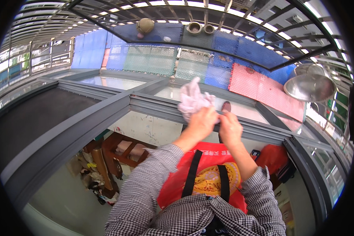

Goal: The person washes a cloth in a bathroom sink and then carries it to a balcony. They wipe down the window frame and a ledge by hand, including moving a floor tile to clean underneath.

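My left hand (202,122) is closed around a crumpled pale pink cloth (191,100), which sticks out past the fingers. Close against it, my right hand (231,129) has its fingers bent at the cloth's near edge; what lies inside them is partly hidden. Both hands are over the grey metal sliding-window track (162,107). Beyond the cloth, the rounded tip of a brown thing, perhaps a shoe (226,106), shows above the pale sill. A red apron (177,180) with black straps and a yellow print hangs below my forearms.
Grey window frames (106,104) cross the left side. Outside, blue, green and pink plastic mats (150,57) line a barred cage. It holds clay pots (194,28), a rounded tan object (145,26) and metal basins (309,87). Indoors, a brown wooden chair (118,147) stands at lower left.
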`<state>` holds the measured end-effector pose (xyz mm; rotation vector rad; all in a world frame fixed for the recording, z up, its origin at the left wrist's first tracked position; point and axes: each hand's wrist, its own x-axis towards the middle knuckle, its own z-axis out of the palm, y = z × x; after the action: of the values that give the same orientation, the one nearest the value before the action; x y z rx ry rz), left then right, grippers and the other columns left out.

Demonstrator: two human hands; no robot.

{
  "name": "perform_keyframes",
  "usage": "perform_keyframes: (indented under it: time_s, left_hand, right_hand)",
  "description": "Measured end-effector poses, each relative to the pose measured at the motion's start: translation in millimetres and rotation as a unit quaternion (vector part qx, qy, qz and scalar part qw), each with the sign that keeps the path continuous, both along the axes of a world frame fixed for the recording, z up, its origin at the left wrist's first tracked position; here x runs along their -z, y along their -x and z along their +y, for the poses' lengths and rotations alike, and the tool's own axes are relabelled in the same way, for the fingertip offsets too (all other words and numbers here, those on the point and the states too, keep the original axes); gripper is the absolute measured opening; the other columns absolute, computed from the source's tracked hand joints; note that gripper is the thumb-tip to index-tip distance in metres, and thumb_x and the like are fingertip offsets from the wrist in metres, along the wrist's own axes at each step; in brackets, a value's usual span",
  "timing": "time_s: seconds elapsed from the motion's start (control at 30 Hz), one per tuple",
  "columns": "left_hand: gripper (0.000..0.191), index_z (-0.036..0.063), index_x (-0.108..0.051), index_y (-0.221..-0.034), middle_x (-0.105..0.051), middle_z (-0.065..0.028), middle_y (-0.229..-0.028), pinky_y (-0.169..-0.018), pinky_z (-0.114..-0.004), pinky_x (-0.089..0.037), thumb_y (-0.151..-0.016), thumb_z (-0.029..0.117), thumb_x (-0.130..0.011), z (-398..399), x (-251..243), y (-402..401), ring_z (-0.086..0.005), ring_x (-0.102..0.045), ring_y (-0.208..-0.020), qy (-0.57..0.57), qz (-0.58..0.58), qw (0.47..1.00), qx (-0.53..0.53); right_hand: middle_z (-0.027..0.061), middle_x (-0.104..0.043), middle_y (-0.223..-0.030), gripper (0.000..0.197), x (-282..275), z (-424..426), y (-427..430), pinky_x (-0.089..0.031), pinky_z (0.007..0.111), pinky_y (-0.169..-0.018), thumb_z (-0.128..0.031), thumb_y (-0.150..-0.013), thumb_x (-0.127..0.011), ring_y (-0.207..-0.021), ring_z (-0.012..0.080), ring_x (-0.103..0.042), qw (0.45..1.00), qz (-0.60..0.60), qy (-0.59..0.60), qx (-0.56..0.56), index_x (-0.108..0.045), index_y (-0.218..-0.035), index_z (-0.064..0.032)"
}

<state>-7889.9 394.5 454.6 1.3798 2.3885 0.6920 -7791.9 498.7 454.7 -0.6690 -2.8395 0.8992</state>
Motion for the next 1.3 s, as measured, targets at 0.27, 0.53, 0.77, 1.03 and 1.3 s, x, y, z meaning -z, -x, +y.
perform_keyframes:
  time_s: [0.27,0.53,0.77,1.03,1.3]
  left_hand:
    - [0.008,0.0069,-0.056,-0.074,-0.048,-0.0053,-0.083,-0.050,-0.025,-0.050,-0.067,0.012,-0.055,129.1,8.1,-116.6,-0.0163,-0.054,-0.073,-0.038,-0.008,0.997,0.069]
    - [0.010,0.0078,-0.056,-0.077,-0.051,-0.0034,-0.086,-0.060,-0.029,-0.050,-0.069,0.013,-0.054,113.3,9.6,-120.2,-0.0173,-0.053,-0.078,-0.069,-0.049,0.996,0.021]
    - [0.007,0.0108,-0.058,-0.073,-0.057,0.0013,-0.096,-0.061,-0.030,-0.048,-0.068,0.015,-0.059,-3.8,1.2,-27.5,-0.0171,-0.054,-0.079,-0.012,0.041,0.998,-0.035]
    - [0.022,0.0042,-0.062,-0.087,-0.059,-0.0029,-0.089,-0.065,-0.028,-0.047,-0.065,0.001,-0.066,-47.6,-54.8,44.7,-0.0183,-0.059,-0.078,-0.027,-0.209,0.962,-0.173]
    - [0.037,-0.0005,-0.046,-0.120,-0.055,-0.0119,-0.113,-0.089,-0.034,-0.045,-0.084,0.007,-0.054,-55.9,-96.3,39.2,-0.0190,-0.055,-0.102,-0.387,-0.619,0.501,-0.465]
  right_hand:
    - [0.0062,-0.055,-0.085,0.017,-6.7,118.5,-125.3,-0.049,0.036,-0.063,-0.004,-0.071,-0.054,-0.080,0.0259,-0.057,0.992,-0.108,-0.066,0.017,-0.059,-0.087,-0.0090]
    - [0.0079,-0.051,-0.078,0.018,-2.0,105.1,-116.9,-0.047,0.037,-0.053,0.000,-0.069,-0.054,-0.066,0.0277,-0.057,0.994,-0.077,-0.071,0.014,-0.059,-0.085,-0.0087]
    - [0.0085,-0.051,-0.076,0.013,4.0,5.2,-13.1,-0.049,0.036,-0.055,-0.003,-0.066,-0.056,-0.068,0.0260,-0.057,0.999,-0.006,0.038,-0.030,-0.055,-0.077,-0.0095]
    - [0.0077,-0.061,-0.089,0.036,13.1,5.4,60.3,-0.047,0.027,-0.066,0.000,-0.072,-0.053,-0.078,0.0191,-0.057,0.896,-0.018,0.440,0.063,-0.061,-0.106,-0.0094]
    - [0.0128,-0.056,-0.114,0.044,7.8,4.4,96.4,-0.035,0.040,-0.090,-0.015,-0.066,-0.066,-0.119,0.0275,-0.043,0.947,0.010,0.269,-0.176,-0.058,-0.109,-0.0106]
